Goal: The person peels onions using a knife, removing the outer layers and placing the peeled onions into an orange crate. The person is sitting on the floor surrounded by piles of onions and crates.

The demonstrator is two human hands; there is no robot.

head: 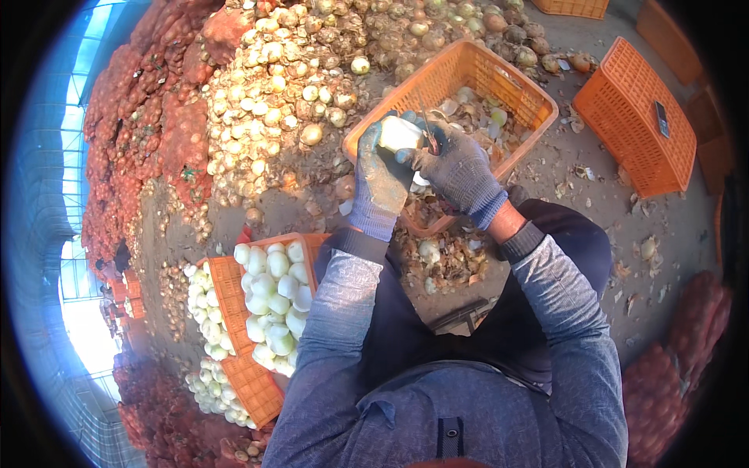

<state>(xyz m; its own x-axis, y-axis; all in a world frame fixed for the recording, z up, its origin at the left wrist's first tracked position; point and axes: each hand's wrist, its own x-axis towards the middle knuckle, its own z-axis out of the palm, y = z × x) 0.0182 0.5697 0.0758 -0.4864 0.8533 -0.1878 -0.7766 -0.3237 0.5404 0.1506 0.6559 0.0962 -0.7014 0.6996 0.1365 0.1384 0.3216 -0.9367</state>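
Observation:
My left hand, in a dirty blue-grey knit work glove, grips a whitish peeled onion. Gloved in the same way, my right hand is closed around a knife, whose thin blade points away from me; its thumb is by the onion. Both hands are over the near edge of an orange plastic crate that holds onion skins and scraps. To the left of my legs, peeled white onions fill another orange crate.
Unpeeled onions lie heaped ahead and left, beside red mesh sacks. More crates of peeled onions stand at the left. At the right, a phone rests on an upturned orange crate. Mesh sacks lie at lower right.

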